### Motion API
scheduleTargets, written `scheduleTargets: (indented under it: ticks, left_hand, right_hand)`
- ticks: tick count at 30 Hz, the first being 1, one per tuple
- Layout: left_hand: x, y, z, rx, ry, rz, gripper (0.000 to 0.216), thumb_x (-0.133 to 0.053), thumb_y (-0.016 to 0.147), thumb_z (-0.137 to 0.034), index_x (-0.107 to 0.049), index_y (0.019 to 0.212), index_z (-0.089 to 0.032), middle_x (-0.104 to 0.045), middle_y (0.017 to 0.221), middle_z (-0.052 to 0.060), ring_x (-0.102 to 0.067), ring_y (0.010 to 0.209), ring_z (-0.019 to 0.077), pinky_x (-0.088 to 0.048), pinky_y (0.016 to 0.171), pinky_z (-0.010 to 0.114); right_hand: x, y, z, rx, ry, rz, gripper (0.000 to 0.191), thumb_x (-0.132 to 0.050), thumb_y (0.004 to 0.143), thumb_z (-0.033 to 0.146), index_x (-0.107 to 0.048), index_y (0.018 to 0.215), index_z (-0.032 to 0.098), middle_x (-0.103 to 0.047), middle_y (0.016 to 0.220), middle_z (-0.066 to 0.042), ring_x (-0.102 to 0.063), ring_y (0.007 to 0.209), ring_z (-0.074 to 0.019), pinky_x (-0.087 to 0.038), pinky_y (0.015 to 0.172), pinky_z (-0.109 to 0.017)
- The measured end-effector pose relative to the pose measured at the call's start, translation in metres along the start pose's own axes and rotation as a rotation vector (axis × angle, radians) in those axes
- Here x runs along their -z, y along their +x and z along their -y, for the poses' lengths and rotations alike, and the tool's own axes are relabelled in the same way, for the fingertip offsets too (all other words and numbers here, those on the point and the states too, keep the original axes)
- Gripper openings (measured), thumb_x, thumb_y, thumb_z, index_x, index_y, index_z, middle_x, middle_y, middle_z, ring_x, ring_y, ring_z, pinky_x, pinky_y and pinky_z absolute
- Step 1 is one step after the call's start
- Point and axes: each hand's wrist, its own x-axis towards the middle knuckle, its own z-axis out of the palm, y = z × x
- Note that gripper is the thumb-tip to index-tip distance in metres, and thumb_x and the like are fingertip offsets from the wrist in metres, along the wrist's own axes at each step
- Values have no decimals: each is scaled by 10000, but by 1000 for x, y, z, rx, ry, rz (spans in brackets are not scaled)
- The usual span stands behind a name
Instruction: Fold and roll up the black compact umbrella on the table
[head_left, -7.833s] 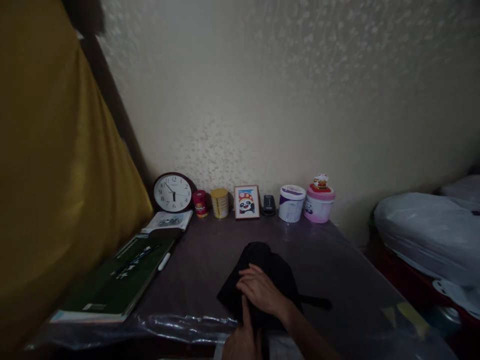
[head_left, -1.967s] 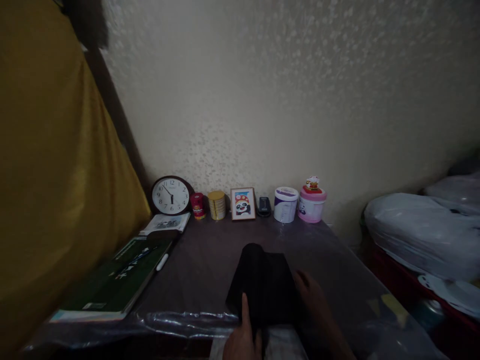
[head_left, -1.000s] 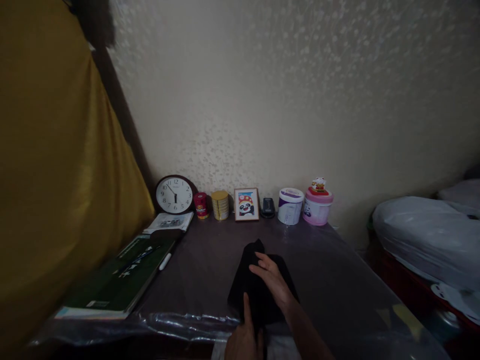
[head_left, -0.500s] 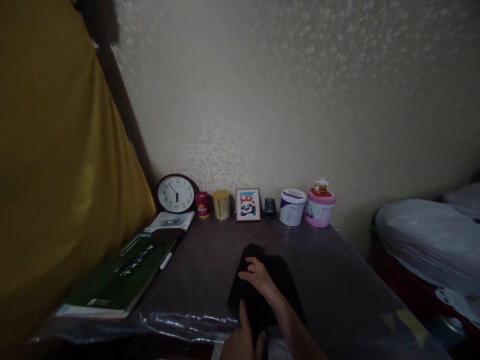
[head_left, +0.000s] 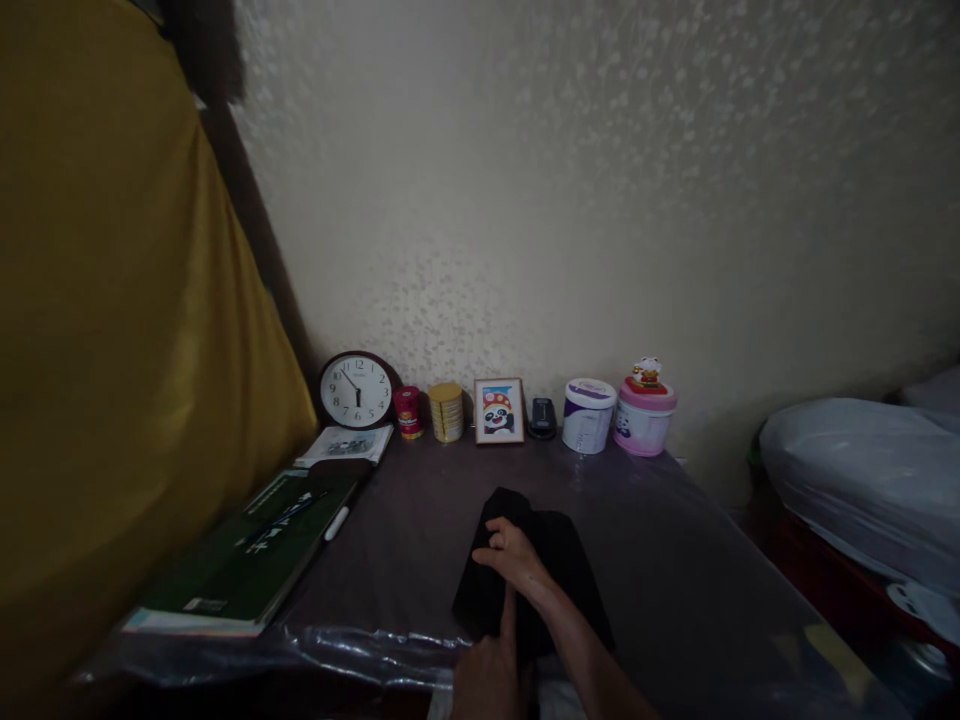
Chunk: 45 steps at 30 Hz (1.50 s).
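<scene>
A folded black cloth [head_left: 564, 560] lies on the dark table [head_left: 675, 560] near its front edge. My right hand [head_left: 516, 558] rests on top of the cloth with the fingers curled at its left part. My left hand [head_left: 491, 675] sits at the bottom edge of the view, its index finger stretched forward and pressing the near edge of the cloth. A clear plastic sheet [head_left: 360, 648] covers the tabletop.
Along the wall stand a clock [head_left: 355, 390], a red tin [head_left: 408, 412], a gold tin [head_left: 446, 411], a panda picture frame [head_left: 499, 410], a white tub [head_left: 588, 415] and a pink tub [head_left: 643, 419]. A green book [head_left: 247, 560] lies left by a yellow curtain [head_left: 112, 350]. A covered bed [head_left: 862, 480] is right.
My right hand came from the cloth's right side onto its top and drew back towards me. The cloth's far fold lies flatter. My left index finger stays on the near edge.
</scene>
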Motion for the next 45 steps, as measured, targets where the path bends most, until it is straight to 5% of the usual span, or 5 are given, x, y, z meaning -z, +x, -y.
scheduleTargets:
  ticks: [13,27,36,41,45]
  left_hand:
    - [-20,15,6,53,-72,36,751,-397,789,-128,100,1351,-153,-674,948,159,-641,843,293,-464,685,392]
    - [-20,19,5,124,-103,77,799,-433,766,-127,124,1339,-89,-673,958,150,-630,881,276,-458,742,373]
    - [-23,18,8,112,-119,58,739,-402,800,-167,62,1363,-50,-658,991,169,-626,892,286,-458,748,398]
    - [-26,17,11,42,-107,66,532,-387,816,-198,-290,1328,-91,-649,1028,137,-614,936,255,-446,751,332]
    - [-27,13,10,66,-91,-3,678,-377,822,-184,-10,1381,-75,-654,1009,135,-617,912,252,-430,729,333]
  right_hand:
    - [39,-46,-22,604,-309,-47,253,-392,886,299,-630,941,232,-618,1036,-51,-500,1047,-172,-374,923,-335]
    - [49,69,-31,463,-592,-185,322,-390,863,234,-558,1134,192,-508,1265,-82,-392,1222,-193,-220,1047,-439]
    - [14,-21,-7,614,-583,143,346,-336,900,299,-676,877,242,-686,942,-25,-491,1125,-169,-203,1051,-409]
    - [7,-57,-3,638,-481,277,374,-323,907,291,-681,803,278,-693,830,20,-605,881,-123,-277,1019,-324]
    - [21,-38,-9,620,-478,110,282,-382,876,267,-657,943,268,-652,1045,-4,-469,1138,-172,-219,1048,-391]
